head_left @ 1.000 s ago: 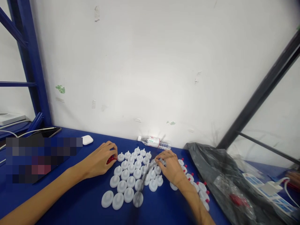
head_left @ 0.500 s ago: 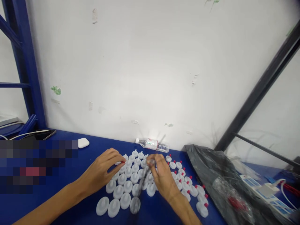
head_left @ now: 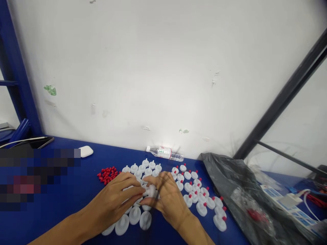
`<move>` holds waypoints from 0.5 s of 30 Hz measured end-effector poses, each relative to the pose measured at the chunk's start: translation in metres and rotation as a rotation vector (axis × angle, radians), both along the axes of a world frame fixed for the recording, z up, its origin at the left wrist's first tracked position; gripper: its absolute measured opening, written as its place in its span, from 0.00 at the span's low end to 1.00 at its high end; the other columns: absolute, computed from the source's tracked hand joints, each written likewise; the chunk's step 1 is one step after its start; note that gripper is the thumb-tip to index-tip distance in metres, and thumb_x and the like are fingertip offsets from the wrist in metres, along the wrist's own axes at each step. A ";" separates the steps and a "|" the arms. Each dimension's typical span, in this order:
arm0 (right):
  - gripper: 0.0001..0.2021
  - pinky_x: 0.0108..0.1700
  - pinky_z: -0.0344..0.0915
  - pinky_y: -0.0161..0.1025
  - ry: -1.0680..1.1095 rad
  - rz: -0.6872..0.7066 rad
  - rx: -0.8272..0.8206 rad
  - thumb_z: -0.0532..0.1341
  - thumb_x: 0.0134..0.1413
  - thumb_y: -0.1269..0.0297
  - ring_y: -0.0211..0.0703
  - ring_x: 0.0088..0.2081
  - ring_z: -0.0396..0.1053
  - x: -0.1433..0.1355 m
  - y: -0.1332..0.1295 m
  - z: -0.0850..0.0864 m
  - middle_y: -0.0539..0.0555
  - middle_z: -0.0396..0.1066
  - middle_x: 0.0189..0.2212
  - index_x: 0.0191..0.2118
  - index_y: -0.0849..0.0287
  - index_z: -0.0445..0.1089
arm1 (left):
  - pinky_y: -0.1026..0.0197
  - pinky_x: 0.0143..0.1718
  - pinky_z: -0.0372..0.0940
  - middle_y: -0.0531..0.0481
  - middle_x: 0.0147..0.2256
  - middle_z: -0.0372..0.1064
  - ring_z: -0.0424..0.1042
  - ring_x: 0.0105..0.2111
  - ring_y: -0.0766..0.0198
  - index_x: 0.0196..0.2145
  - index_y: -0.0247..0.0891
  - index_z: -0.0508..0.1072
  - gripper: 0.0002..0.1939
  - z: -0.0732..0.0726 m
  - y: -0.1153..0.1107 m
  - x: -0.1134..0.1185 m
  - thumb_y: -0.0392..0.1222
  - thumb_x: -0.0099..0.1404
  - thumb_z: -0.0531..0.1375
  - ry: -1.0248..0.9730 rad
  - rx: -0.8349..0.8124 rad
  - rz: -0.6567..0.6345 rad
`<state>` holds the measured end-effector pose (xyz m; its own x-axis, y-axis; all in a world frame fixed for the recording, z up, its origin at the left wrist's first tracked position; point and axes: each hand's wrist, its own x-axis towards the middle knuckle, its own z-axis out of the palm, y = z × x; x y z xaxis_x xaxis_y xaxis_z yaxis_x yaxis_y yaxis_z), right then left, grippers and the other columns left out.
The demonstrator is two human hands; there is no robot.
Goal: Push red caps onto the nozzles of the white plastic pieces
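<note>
My left hand (head_left: 122,194) is closed, its fingertips pinching a small red cap that is almost hidden. Facing it, my right hand (head_left: 167,194) grips a white spouted lid (head_left: 152,190) between thumb and fingers. The fingertips of both hands meet at the lid's spout, and whether the cap touches it is hidden. Beneath and around the hands stand several bare white lids (head_left: 122,224), spouts up. To the right lie several white lids with red tips (head_left: 201,208). A pile of loose red caps (head_left: 108,174) lies beyond my left hand.
A clear plastic bottle (head_left: 165,153) lies along the wall. A white case (head_left: 86,151) and a phone (head_left: 42,142) are at the back left. On the right are a dark plastic bag (head_left: 219,170), a clear bag with red pieces (head_left: 258,214) and a white charger (head_left: 288,200).
My left hand has moved right with the red cap. My right hand has lifted a white lid, and the two hands have come together. The pile of red caps is now uncovered.
</note>
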<state>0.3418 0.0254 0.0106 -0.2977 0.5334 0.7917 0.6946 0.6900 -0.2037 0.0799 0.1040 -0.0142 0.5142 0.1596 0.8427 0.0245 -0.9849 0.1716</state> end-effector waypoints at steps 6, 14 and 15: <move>0.21 0.47 0.97 0.51 0.023 -0.006 -0.010 0.67 0.92 0.43 0.55 0.43 0.95 -0.004 -0.008 0.010 0.47 0.97 0.51 0.80 0.25 0.77 | 0.47 0.48 0.81 0.47 0.45 0.91 0.86 0.44 0.49 0.64 0.50 0.83 0.12 0.007 0.003 0.001 0.41 1.00 0.59 -0.049 0.013 0.060; 0.21 0.50 0.97 0.46 0.045 0.003 0.002 0.64 0.94 0.49 0.55 0.46 0.96 -0.010 -0.014 0.017 0.48 0.97 0.53 0.81 0.24 0.77 | 0.47 0.44 0.72 0.51 0.42 0.87 0.79 0.40 0.51 0.60 0.48 0.82 0.14 0.018 0.002 -0.005 0.44 1.02 0.55 0.063 0.016 0.138; 0.21 0.51 0.97 0.45 0.043 0.013 0.012 0.65 0.94 0.49 0.54 0.46 0.97 -0.013 -0.015 0.017 0.48 0.97 0.54 0.81 0.27 0.77 | 0.47 0.44 0.71 0.51 0.41 0.85 0.77 0.39 0.51 0.56 0.48 0.81 0.16 0.018 0.001 -0.006 0.41 1.01 0.54 0.088 0.014 0.141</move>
<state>0.3293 0.0102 0.0274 -0.2700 0.5199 0.8105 0.6766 0.7013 -0.2245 0.0739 0.1051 0.0036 0.5592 0.2242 0.7982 0.1770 -0.9728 0.1493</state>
